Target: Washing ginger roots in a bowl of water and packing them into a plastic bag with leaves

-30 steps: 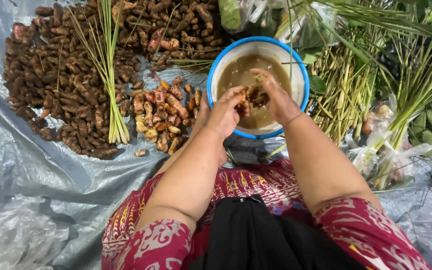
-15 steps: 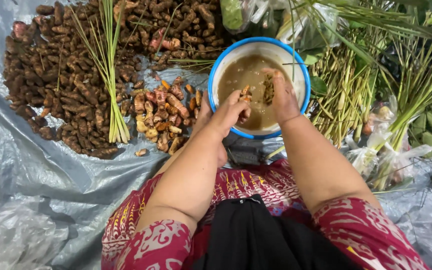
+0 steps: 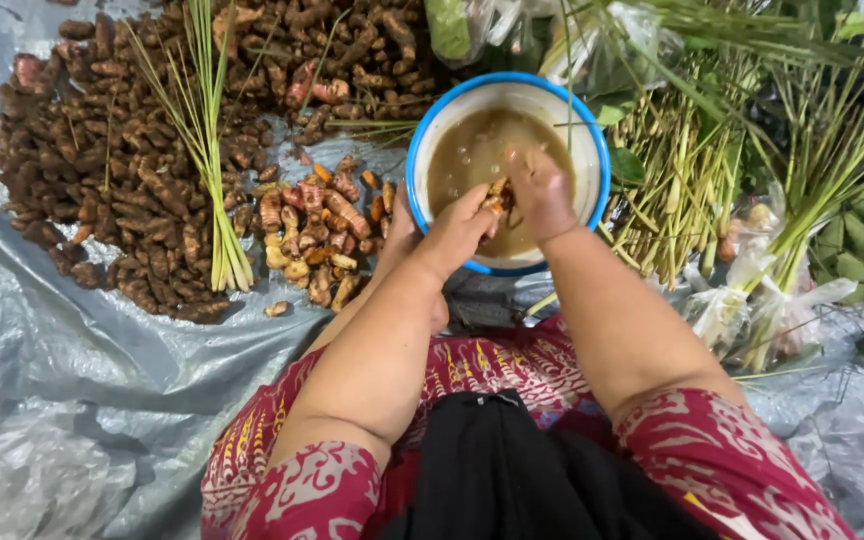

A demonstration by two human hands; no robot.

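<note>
Both hands have drawn closer together over the bowl [image 3: 422, 150] since half a second ago, when the right one lay farther toward the far rim. Now the left hand [image 3: 457, 235] and the right hand [image 3: 537, 190] meet above the muddy brown water [image 3: 467, 155], fingers curled and pinched together on a small orange-brown root piece [image 3: 497, 195] held between them, just above the water's surface. White inside with a blue rim, the bowl sits on a grey plastic sheet [image 3: 72, 360]. Just left of it lies a small heap of cleaner, orange-tinged roots [image 3: 317, 235], and beyond that a broad pile of dark brown roots [image 3: 102, 170] with a bundle of green stalks [image 3: 207, 140] across it. Lemongrass bundles [image 3: 682, 190] lie to the right.
</note>
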